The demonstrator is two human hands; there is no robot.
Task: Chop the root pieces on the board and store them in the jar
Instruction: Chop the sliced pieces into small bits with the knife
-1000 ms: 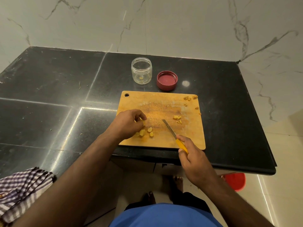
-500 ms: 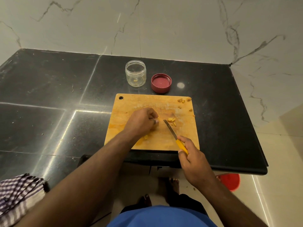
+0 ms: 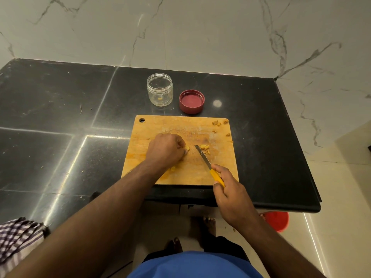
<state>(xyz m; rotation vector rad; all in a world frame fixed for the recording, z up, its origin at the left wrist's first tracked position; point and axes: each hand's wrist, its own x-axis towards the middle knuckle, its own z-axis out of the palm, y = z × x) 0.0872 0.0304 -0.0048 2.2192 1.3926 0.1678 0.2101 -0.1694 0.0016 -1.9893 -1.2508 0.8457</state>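
- The left hand point(image 3: 166, 150) is curled knuckles-up over the middle of the cutting board point(image 3: 158, 128), and it hides most of what it has; only a sliver of a yellow root piece point(image 3: 187, 148) peeks out at the fingertips, pinched there against the board.
- Whether more pieces sit under that palm, I can't tell. One more yellow bit point(image 3: 172, 168) shows just by the wrist, half covered by the forearm.
- The right hand point(image 3: 230, 194) is closed round the yellow handle of the knife point(image 3: 208, 166); the handle is mostly buried in the grip, the blade out in the clear.
- The blade angles up and left, its tip just right of the pinched piece, a narrow strip of bare board between them.
- Chopped pieces point(image 3: 205, 148) lie right beside the blade tip on its far side.
- Brownish scraps point(image 3: 218, 123) sit at the board's far right corner, too small to make out well.
- The jar point(image 3: 160, 89) stands open behind the board with a yellow speck at the bottom, the red lid point(image 3: 191, 101) upturned beside it.
- A checked cloth point(image 3: 18, 235) is cut off at the lower left edge.
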